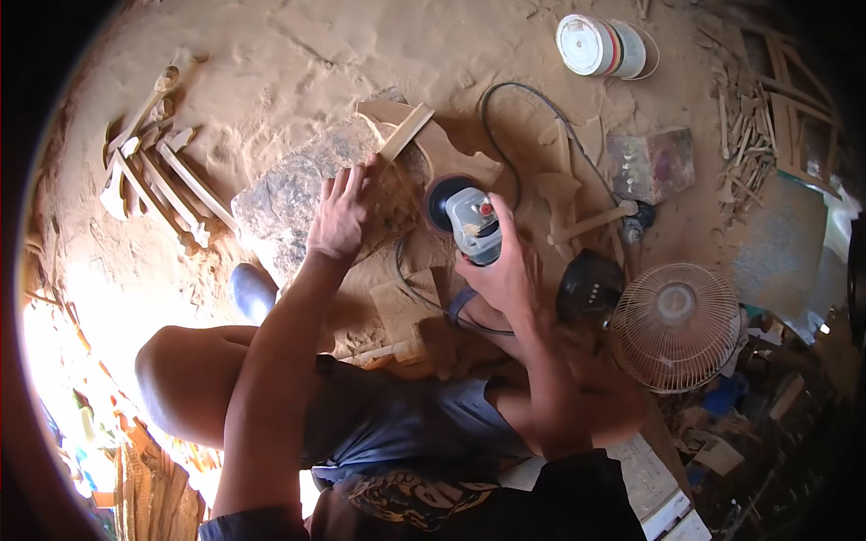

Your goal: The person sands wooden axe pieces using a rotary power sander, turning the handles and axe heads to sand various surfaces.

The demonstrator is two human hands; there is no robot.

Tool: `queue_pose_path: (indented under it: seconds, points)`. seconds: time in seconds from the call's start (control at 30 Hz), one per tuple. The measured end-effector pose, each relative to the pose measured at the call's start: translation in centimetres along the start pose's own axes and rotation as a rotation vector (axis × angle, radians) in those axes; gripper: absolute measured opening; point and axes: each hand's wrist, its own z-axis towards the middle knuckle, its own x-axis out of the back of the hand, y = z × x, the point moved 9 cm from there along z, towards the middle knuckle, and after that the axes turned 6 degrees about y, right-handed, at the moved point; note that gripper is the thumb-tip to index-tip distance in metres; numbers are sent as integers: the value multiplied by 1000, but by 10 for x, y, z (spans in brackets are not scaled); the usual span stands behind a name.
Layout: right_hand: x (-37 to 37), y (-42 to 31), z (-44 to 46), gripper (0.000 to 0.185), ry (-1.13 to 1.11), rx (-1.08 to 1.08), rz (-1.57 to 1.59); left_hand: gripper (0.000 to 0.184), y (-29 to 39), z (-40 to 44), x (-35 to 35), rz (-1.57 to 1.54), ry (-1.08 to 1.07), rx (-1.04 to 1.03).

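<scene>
My right hand (510, 275) is wrapped round the body of an angle grinder (475, 221), which has a round dark disc (442, 200) at its front. The disc sits against or very near the edge of a shaped wooden piece (446, 151); exact contact is unclear. My left hand (345, 212) is closed at the near end of the wood, its fingertips by a straight wooden bar (406, 132); the thumb is hidden. Under the wood lies a large rough stone block (293, 185). A black cord (532, 93) loops over the sand beyond the grinder.
Cut wooden parts (158, 171) lie in a pile at left. At right are a fan (675, 316), a stone block (663, 162), a second power tool (639, 219) and more wooden parts (561, 194). A white bucket (591, 47) lies farther back, near wood scraps (747, 135).
</scene>
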Motion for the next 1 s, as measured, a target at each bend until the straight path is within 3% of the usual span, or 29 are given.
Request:
queue_pose_path:
  seconds: [0.13,0.37,0.5,0.53,0.63,0.67,0.8,0.97,1.0]
  points:
    - [15,19,17,89,26,-180,-43,82,0,-2,-3,50,-18,-7]
    - [33,39,26,90,195,-181,-66,84,0,0,1,-5,17,3]
    - [6,10,4,90,-64,-107,-45,83,2,1,4,-6,9,12]
    - [3,6,1,90,-48,-40,-36,82,2,1,5,-16,16,12]
    - [10,20,14,89,-21,-187,-56,82,1,2,5,-24,62,-3]
    - [17,25,20,88,101,-90,-28,81,2,0,5,-25,78,-12]
    - [34,38,48,88,204,-292,-18,79,2,0,3,9,45,-13]
    - [-3,-1,26,89,-39,-94,-121,79,2,2,9,-19,88,-10]
    - [-4,-6,26,89,5,-62,-67,80,3,3,11,-23,88,-8]
